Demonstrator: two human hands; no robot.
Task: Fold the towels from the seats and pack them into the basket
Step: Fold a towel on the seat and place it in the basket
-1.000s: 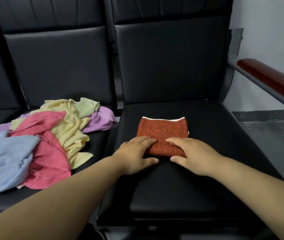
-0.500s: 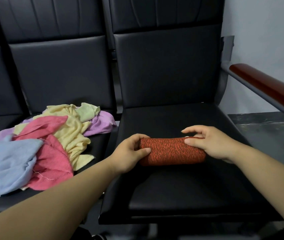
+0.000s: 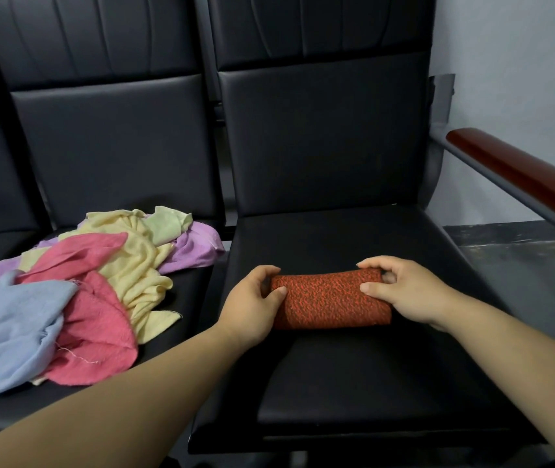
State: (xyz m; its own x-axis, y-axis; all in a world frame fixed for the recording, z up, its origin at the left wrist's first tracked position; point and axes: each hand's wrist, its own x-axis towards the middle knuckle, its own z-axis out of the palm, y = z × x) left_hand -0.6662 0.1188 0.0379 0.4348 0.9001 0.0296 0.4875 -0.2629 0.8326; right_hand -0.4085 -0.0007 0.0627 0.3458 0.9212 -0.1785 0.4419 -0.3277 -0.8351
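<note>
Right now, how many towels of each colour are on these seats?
Orange-red towel: 1
Light blue towel: 1
Pink towel: 1
Yellow towel: 1
Pale green towel: 1
Lilac towel: 1
Total: 6 at least; the pile is tangled.

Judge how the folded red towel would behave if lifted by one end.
The red towel is soft cloth, gripped at both ends by the left hand and right hand, so it would probably sag or unfold. Its rough weave likely resists slipping.
</note>
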